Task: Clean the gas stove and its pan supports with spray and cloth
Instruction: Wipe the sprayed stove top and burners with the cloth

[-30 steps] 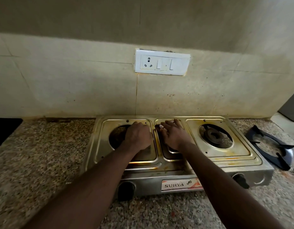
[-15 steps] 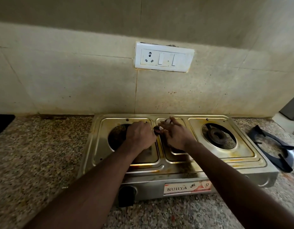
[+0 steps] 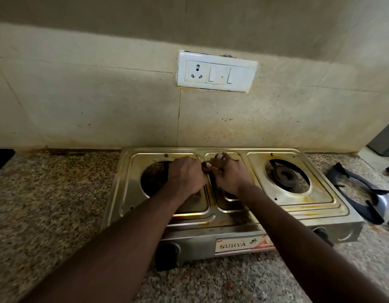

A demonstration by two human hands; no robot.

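Knuckles up — left hand (image 3: 186,179); right hand (image 3: 229,177)

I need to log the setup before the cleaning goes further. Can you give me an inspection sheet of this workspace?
Surface: speckled stone counter.
Job's things: stove top stained, right burner in place; one pan support lying on the counter right of it; no spray or cloth seen.
Clutter: dark shape at the counter's left edge, unclear.
Hands: left hand and right hand curled together over the stove's middle; their hold is hidden.
Cables: nothing seen.
Surroundings: spattered tiled wall, socket plate above the stove.
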